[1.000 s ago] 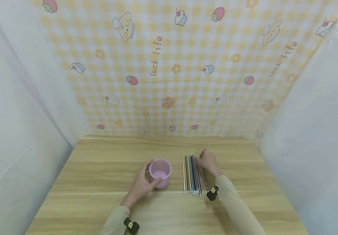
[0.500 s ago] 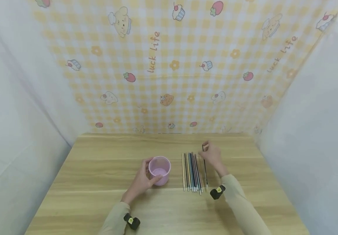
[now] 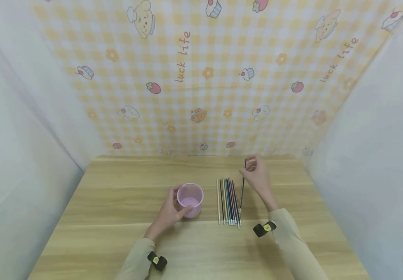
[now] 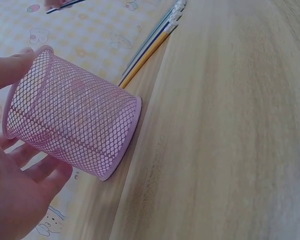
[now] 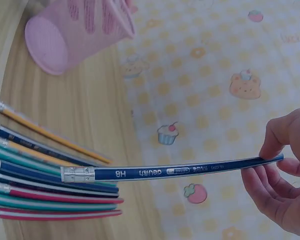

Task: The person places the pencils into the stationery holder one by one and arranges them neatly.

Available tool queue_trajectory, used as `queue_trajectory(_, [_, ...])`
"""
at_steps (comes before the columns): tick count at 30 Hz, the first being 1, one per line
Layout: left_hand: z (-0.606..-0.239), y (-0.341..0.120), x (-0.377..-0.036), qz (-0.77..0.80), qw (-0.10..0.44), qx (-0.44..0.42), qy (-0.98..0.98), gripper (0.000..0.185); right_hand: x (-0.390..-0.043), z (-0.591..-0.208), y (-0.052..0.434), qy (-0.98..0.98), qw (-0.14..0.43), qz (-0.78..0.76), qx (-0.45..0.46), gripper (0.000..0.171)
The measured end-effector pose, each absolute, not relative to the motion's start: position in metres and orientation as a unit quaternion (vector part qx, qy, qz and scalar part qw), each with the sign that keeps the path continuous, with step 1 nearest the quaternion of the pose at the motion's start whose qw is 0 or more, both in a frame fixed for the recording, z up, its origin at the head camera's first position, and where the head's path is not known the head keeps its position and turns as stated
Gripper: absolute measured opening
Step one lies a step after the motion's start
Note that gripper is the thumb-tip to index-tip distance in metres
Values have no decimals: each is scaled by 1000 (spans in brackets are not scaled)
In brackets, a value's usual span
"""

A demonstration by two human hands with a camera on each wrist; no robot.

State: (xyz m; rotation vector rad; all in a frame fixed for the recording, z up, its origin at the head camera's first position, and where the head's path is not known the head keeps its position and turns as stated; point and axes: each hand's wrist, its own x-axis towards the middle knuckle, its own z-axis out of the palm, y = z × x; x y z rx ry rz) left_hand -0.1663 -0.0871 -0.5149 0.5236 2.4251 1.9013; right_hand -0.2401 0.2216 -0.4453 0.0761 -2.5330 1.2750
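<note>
My left hand (image 3: 168, 213) holds a pink mesh pencil cup (image 4: 75, 110) upright on the table, thumb at the near side of its rim and fingers round the far side. Between thumb and fingertips my right hand (image 5: 285, 175) pinches a dark blue pencil (image 5: 175, 171) near one end, its white eraser end pointing away from the hand. In the head view that pencil slants downward, raised beside a row of pencils (image 3: 228, 202). The row lies side by side on the table, eraser ends toward me, in yellow, blue, green and red.
The wooden table (image 3: 117, 241) ends at a yellow checked cloth (image 3: 208, 97) with cartoon prints behind it. White sheets (image 3: 22, 128) hang at the left and right sides. A small black camera sits on each wrist.
My right hand has lifted the dark blue pencil off the table, moving up and slightly right, away from the row. My left hand stays on the cup; the head view tilts slightly.
</note>
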Motion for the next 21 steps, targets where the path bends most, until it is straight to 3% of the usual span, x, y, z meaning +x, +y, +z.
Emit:
queue_trajectory(13, [-529, -84, -170, 607, -15, 176, 775, 79, -223, -405, 194, -826, 226, 509, 82, 38])
queue_trajectory(21, [-553, -87, -180, 609, -14, 165, 775, 81, -202, -355, 153, -792, 238, 545, 137, 35])
